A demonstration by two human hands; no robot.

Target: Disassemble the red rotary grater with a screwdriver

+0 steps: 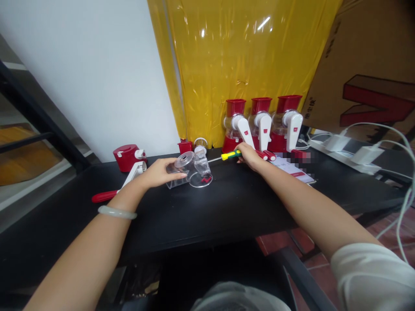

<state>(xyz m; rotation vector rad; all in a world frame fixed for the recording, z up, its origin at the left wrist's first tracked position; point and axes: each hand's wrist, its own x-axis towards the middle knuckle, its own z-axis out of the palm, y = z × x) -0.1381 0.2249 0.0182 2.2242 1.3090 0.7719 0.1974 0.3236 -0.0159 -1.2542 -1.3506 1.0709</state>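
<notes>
In the head view my left hand [165, 172] grips a clear plastic grater housing [201, 177], which lies on its side on the black table. My right hand [248, 156] is closed around a screwdriver [231, 154] with a yellow and green handle. Its thin shaft points left, and the tip meets or overlaps the right side of the clear housing; contact is hard to tell. A small red mark shows through the round opening. Just behind the housing are a drum blade [200, 144] with a white rim and a red plastic part [185, 147].
A red base [126, 158] and a white crank [131, 177] with red handle lie at left. Three assembled rotary graters [233, 121] stand at the back right. A tablet-like screen [293, 167], a power strip [350, 157] and white cables [407, 194] are farther right.
</notes>
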